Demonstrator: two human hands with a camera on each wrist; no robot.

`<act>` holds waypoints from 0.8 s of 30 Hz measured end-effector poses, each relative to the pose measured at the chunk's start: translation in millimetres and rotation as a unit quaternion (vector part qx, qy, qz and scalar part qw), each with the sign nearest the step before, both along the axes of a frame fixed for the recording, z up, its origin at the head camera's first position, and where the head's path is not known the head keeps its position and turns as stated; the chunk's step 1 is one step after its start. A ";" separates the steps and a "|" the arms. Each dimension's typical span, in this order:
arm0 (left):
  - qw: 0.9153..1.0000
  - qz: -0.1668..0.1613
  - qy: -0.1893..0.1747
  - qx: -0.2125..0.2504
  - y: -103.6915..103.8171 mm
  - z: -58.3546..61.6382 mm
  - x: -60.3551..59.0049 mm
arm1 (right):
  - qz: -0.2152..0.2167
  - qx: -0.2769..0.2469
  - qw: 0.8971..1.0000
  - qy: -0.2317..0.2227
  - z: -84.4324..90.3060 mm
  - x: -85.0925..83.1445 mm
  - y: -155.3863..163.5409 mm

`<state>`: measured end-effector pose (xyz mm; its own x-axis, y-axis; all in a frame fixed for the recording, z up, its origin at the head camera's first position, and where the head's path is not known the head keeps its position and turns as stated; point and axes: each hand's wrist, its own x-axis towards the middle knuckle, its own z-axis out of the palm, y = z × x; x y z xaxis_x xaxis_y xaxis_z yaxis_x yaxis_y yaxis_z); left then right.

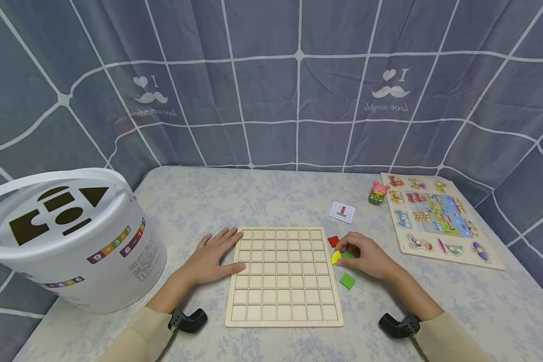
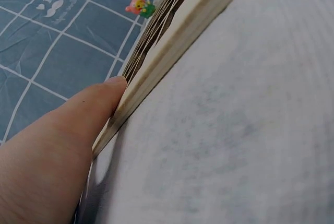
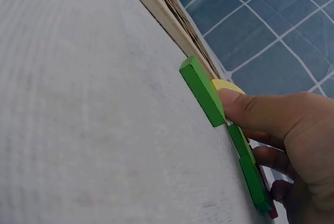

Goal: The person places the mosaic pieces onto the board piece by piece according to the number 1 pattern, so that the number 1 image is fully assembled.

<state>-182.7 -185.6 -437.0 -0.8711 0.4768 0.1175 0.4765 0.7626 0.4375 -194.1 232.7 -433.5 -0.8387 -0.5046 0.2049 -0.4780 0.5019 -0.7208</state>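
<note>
A wooden grid board (image 1: 284, 276) lies in front of me, its squares bare. My left hand (image 1: 213, 260) rests with spread fingers at its upper left edge, and the thumb (image 2: 102, 101) touches the rim. Just past the board's right side, my right hand (image 1: 366, 255) pinches a yellow tile (image 1: 336, 257) with a curved edge (image 3: 225, 84) between thumb and fingers. A red tile (image 1: 333, 241) lies by the fingertips. Below the hand is a green square tile (image 1: 347, 280); more green (image 1: 348, 255) shows partly hidden beneath the fingers.
A small pattern card (image 1: 342, 211) lies beyond the right hand. Farther right are a pink-and-green toy figure (image 1: 378, 192) and a wooden picture puzzle (image 1: 439, 221). On the left stands a large white bucket (image 1: 140, 251) with shaped holes in its lid. A grey-blue checked curtain (image 1: 271, 90) hangs behind.
</note>
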 end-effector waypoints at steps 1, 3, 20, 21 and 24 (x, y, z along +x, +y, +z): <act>1.000 0.000 0.000 -0.001 0.0 -0.3 -0.1 | -0.002 -0.003 1.000 -0.008 0.0 0.2 -0.1; 1.000 0.000 -0.001 -0.002 -0.1 -0.8 -0.3 | -0.007 -0.008 1.000 -0.022 -0.1 0.4 -0.4; 1.000 -0.004 0.001 0.001 -0.7 -1.8 -1.4 | -0.024 -0.042 0.996 -0.068 1.2 0.4 0.7; 1.000 -0.005 0.001 0.002 -0.7 -1.7 -1.3 | -0.024 -0.045 0.996 -0.068 0.9 -0.2 1.1; 1.000 -0.005 0.000 0.003 -0.9 -1.5 -1.2 | -0.025 -0.053 0.996 -0.065 -0.2 -2.5 2.5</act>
